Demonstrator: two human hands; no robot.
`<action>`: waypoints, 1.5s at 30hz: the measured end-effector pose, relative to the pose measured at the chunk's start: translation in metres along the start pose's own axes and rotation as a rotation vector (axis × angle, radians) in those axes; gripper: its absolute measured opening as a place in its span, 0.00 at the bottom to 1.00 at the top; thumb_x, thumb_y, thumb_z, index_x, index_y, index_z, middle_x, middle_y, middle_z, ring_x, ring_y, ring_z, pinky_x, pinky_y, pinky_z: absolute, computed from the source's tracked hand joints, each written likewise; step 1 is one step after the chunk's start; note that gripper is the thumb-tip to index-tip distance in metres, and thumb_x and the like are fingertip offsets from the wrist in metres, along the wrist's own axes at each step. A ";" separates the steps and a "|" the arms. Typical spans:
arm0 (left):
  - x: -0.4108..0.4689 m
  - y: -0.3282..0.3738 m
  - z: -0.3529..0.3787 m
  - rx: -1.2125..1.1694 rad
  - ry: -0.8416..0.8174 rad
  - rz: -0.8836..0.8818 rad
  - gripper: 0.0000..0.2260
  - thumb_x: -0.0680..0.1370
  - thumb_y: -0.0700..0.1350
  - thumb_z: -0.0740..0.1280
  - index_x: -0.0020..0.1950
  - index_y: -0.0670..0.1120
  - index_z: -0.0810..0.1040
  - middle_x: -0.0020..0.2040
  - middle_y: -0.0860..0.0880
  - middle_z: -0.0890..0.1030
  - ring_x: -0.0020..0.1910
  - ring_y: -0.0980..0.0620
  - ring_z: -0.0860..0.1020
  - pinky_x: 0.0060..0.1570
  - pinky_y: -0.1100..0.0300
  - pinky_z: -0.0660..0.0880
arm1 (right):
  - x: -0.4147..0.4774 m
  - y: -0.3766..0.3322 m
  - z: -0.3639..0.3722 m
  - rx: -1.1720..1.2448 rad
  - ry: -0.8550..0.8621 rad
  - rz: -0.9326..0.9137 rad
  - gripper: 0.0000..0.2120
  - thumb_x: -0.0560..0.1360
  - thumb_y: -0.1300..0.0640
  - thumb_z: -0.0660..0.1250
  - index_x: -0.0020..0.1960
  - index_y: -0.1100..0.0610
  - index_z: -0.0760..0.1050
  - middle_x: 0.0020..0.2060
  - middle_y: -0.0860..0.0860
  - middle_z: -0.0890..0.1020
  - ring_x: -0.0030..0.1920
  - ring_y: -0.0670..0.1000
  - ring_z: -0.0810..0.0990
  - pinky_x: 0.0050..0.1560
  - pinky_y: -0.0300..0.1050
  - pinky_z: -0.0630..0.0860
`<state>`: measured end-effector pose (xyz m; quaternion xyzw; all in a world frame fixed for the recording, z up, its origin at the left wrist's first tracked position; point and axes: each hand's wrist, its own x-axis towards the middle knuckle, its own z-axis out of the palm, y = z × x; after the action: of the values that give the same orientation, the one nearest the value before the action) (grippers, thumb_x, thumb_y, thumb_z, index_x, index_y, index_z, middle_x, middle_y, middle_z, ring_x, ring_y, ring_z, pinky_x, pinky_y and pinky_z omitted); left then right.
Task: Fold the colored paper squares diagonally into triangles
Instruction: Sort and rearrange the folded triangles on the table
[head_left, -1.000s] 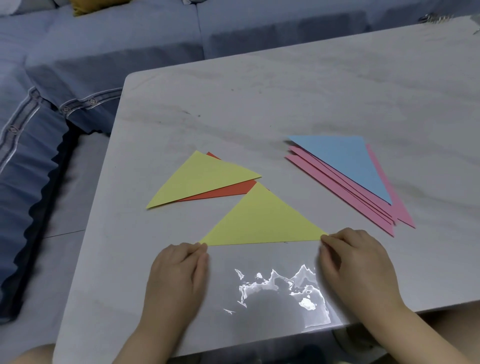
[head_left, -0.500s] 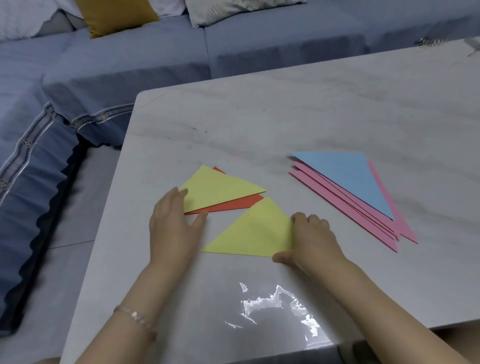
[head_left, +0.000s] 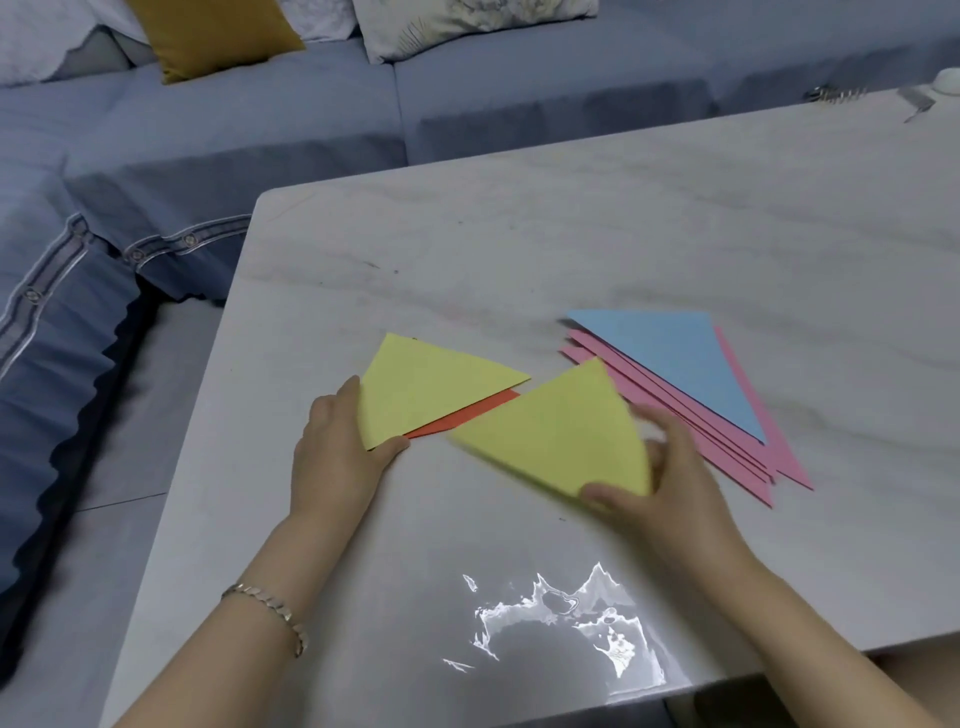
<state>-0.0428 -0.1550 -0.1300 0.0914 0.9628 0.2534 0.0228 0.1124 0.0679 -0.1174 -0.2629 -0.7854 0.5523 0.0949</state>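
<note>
My right hand (head_left: 665, 483) pinches the near right corner of a folded yellow triangle (head_left: 556, 431), which is lifted off the marble table (head_left: 571, 249) and blurred. My left hand (head_left: 337, 447) grips the left corner of a second yellow triangle (head_left: 421, 389), thumb on top. That triangle lies over an orange folded triangle (head_left: 467, 415), of which only a strip shows. To the right lies a stack of pink triangles (head_left: 727, 441) with a blue triangle (head_left: 675, 358) on top.
A blue sofa (head_left: 260, 130) wraps around the table's far and left sides, with a mustard cushion (head_left: 213, 36) and pale cushions. Small metal items (head_left: 831, 95) sit at the table's far right corner. Glare shines on the near table edge.
My right hand has lifted the near yellow triangle and swung it up and to the right. My left hand has closed on the corner of the other yellow triangle.
</note>
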 end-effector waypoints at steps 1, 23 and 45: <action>-0.003 0.000 0.000 -0.026 0.012 0.009 0.35 0.71 0.50 0.72 0.72 0.48 0.59 0.66 0.44 0.68 0.62 0.43 0.69 0.55 0.52 0.68 | 0.007 0.000 -0.009 0.023 0.090 -0.039 0.34 0.62 0.62 0.78 0.59 0.45 0.63 0.46 0.45 0.75 0.43 0.41 0.76 0.37 0.25 0.68; -0.047 0.005 0.026 0.065 -0.065 0.414 0.21 0.71 0.57 0.60 0.62 0.52 0.70 0.59 0.46 0.79 0.56 0.47 0.76 0.59 0.58 0.64 | 0.022 0.023 0.015 -0.583 -0.181 -0.427 0.19 0.70 0.52 0.67 0.60 0.54 0.76 0.65 0.55 0.72 0.65 0.56 0.70 0.65 0.46 0.64; -0.085 0.014 0.059 0.254 -0.184 0.541 0.26 0.82 0.53 0.41 0.66 0.42 0.71 0.67 0.46 0.73 0.67 0.46 0.70 0.65 0.55 0.58 | -0.010 0.033 0.048 -0.827 -0.041 -0.664 0.14 0.74 0.52 0.57 0.46 0.56 0.80 0.38 0.49 0.79 0.38 0.53 0.78 0.38 0.43 0.73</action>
<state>0.0479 -0.1303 -0.1748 0.3692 0.9213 0.1184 0.0300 0.1103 0.0316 -0.1637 -0.0047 -0.9803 0.1419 0.1375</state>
